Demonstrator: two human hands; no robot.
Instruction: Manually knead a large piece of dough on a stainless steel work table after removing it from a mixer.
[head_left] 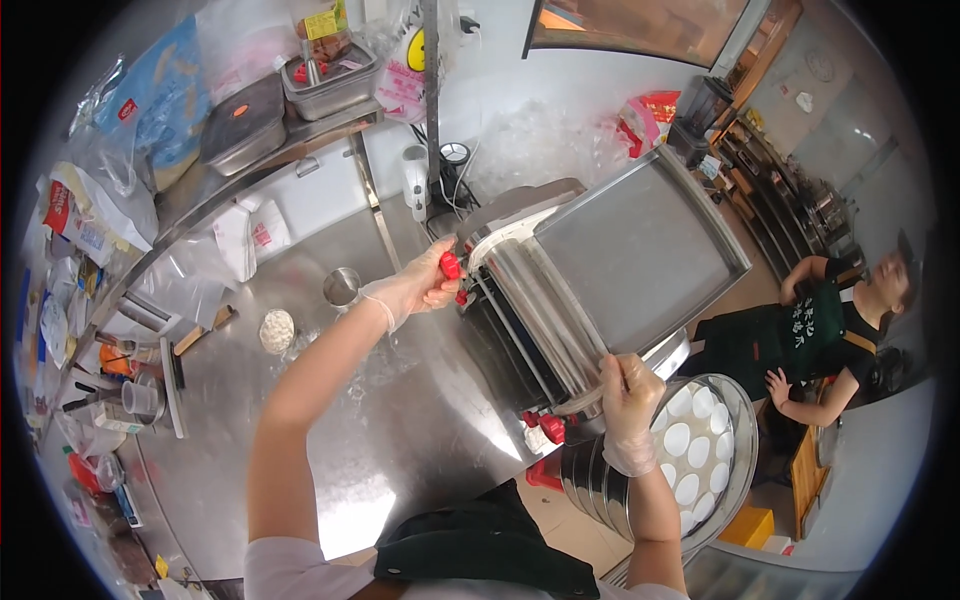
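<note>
A dough sheeter with steel rollers (pixel 535 310) and a wide grey tray (pixel 640 255) stands at the right end of the steel table. My left hand (pixel 420 285), in a clear plastic glove, is closed around a red knob (pixel 450 265) on the machine's far-left side. At the near right end of the rollers, my gloved right hand (pixel 632 398) is closed in a fist against the machine's edge; whatever lies inside its fingers is hidden. Another red knob (pixel 551 428) sticks out at the near side, below the rollers.
Right of me, a round steamer (pixel 745 460) holds several white discs. A coworker (pixel 800 330) in a dark apron stands beyond it. On the table (pixel 230 400) are a bowl of white flour-like stuff (pixel 277 331) and a metal cup (pixel 342 287). Lidded metal containers (pixel 243 125) line the shelf.
</note>
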